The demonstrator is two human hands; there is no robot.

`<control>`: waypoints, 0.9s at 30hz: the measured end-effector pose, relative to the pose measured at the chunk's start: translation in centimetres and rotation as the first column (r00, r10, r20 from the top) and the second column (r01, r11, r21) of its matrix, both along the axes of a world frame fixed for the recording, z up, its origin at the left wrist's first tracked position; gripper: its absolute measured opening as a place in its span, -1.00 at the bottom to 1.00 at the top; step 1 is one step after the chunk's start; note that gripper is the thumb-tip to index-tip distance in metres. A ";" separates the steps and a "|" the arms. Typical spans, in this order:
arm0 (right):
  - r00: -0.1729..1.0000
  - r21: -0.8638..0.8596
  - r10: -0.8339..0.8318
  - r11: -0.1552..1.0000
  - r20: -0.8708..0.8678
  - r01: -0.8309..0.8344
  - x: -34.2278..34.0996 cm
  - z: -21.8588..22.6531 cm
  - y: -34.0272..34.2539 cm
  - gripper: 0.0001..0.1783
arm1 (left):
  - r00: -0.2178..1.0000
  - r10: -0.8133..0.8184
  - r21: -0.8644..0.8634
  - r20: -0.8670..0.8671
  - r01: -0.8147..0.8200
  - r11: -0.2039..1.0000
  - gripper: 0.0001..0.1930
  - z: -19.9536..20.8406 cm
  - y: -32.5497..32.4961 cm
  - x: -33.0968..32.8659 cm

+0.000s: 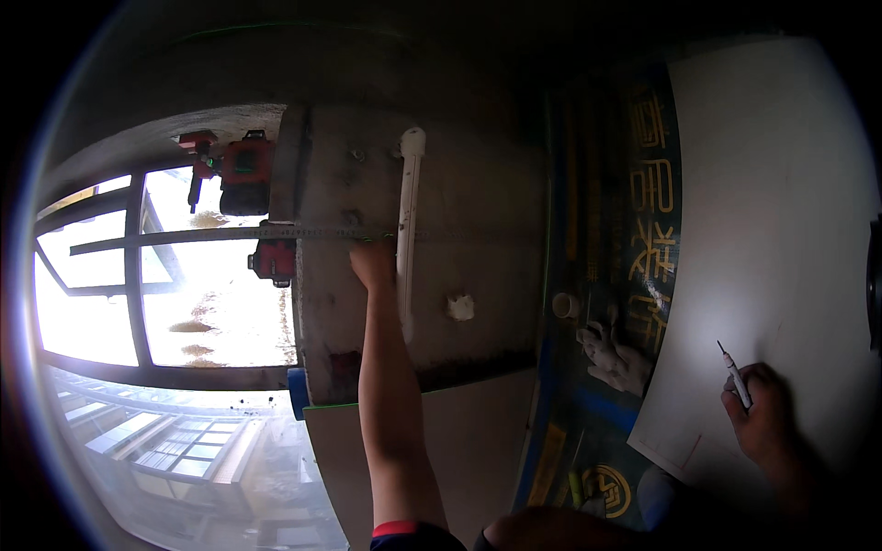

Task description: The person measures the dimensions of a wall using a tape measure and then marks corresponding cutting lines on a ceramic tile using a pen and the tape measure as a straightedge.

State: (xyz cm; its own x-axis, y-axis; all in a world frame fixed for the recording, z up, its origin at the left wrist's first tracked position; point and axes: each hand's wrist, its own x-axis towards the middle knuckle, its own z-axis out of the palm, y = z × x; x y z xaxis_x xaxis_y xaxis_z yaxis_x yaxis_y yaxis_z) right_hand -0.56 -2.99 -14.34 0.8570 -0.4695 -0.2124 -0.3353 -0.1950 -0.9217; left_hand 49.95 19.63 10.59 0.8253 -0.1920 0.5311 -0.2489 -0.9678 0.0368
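Note:
My left hand (372,264) reaches forward and is closed on a long graduated ruler (184,237). The ruler lies crosswise, its left end in front of the bright window and its right end by a white pipe (409,230) on the grey wall. My fingers are at the ruler's right part, close to the pipe. My right hand (761,413) grips a slim white pen (735,375) with a dark tip. It is over a large white board (763,202) at the right, the pen's tip pointing up and left. Faint red lines show near the board's lower corner.
Red-and-black devices (246,174) stand by the window (220,312), near the ruler. A crumpled grey glove (614,358) and a white roll or cup (565,305) lie on dark printed sheeting (657,239). A green-handled tool (576,487) is near the lower edge.

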 end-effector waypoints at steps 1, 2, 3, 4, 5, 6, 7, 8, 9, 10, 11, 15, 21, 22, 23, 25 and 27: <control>1.000 -0.003 -0.003 1.000 0.001 0.003 -0.1 0.1 0.0 -0.86 | 1.000 -0.006 -0.015 -0.004 0.006 1.000 -0.51 -0.2 -0.2 -0.2; 1.000 -0.002 -0.002 1.000 0.005 0.002 -0.2 -0.1 0.0 -0.85 | 1.000 0.005 0.000 -0.029 -0.005 1.000 -0.51 -0.1 -0.4 -0.7; 1.000 -0.006 0.003 1.000 -0.015 -0.003 -0.3 -0.2 0.0 -0.84 | 0.998 0.016 0.014 -0.054 -0.015 1.000 -0.50 0.0 -0.7 -1.1; 1.000 -0.008 0.003 1.000 -0.018 -0.003 -0.4 -0.2 -0.1 -0.83 | 0.997 0.024 0.027 -0.079 -0.022 0.999 -0.50 0.0 -1.1 -1.4; 1.000 -0.007 0.008 1.000 -0.023 -0.008 -0.5 -0.1 0.0 -0.83 | 0.997 0.012 0.007 -0.078 -0.012 1.000 -0.51 0.0 -1.1 -1.6; 1.000 -0.009 0.011 1.000 -0.029 -0.011 -0.6 0.0 -0.1 -0.83 | 0.997 -0.002 -0.014 -0.077 0.001 1.000 -0.52 -0.1 -1.1 -1.7; 0.999 -0.015 0.009 1.000 -0.034 -0.009 -0.6 0.3 -0.3 -0.83 | 0.997 -0.018 -0.036 -0.076 0.015 0.999 -0.53 -0.2 -1.2 -1.5; 1.000 -0.020 0.019 1.000 -0.021 -0.020 -0.4 0.4 -0.1 -0.84 | 0.999 -0.014 -0.053 -0.033 0.013 0.998 -0.55 -0.3 0.2 -0.8; 1.000 -0.027 0.020 0.999 -0.011 -0.020 -0.3 0.7 0.0 -0.86 | 1.000 -0.020 -0.074 0.008 0.021 0.997 -0.57 -0.4 1.1 0.1; 1.000 -0.036 0.021 0.999 -0.002 -0.021 -0.2 0.9 0.0 -0.87 | 0.998 -0.025 -0.095 0.049 0.029 0.995 -0.58 -0.6 2.1 1.0; 1.000 -0.030 0.019 0.999 -0.007 -0.019 -0.3 0.7 -0.1 -0.87 | 0.998 -0.021 -0.079 0.052 0.025 0.997 -0.62 -0.8 1.6 1.1; 0.999 -0.024 0.025 0.999 -0.023 -0.025 -0.3 0.2 -0.2 -0.86 | 0.994 -0.101 0.110 0.042 0.096 0.989 -0.74 -0.9 1.2 1.0; 0.997 -0.070 0.059 0.996 -0.055 -0.063 -0.6 0.2 -0.6 -0.80 | 0.831 -0.537 0.539 0.146 0.388 0.747 -0.88 0.5 -0.4 2.0; 0.997 -0.067 0.047 0.996 -0.058 -0.051 -0.6 0.1 -0.6 -0.80 | 0.811 -0.560 0.610 0.168 0.360 0.706 -0.89 0.9 -0.9 3.2; 0.997 -0.056 0.047 0.997 -0.053 -0.050 -0.5 0.0 -0.5 -0.80 | 0.792 -0.579 0.683 0.193 0.315 0.659 -0.89 1.8 -0.9 4.2; 0.999 -0.031 0.042 0.999 -0.032 -0.043 -0.4 -0.2 -0.2 -0.80 | 0.813 -0.550 0.647 0.190 0.318 0.693 -0.91 3.1 -0.5 7.1; 0.999 -0.002 0.035 0.999 -0.002 -0.035 -0.2 -0.6 0.1 -0.80 | 0.760 -0.617 0.729 0.204 0.303 0.613 -0.89 3.7 -1.4 7.9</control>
State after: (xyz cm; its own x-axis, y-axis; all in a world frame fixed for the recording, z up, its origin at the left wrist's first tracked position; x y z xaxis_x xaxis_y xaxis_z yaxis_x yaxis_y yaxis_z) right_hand -0.72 -2.93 -14.90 0.8725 -0.4397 -0.2132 -0.3299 -0.2080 -0.9208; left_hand 57.87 18.19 14.27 0.2633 -0.8889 0.3750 -0.5033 -0.4582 -0.7326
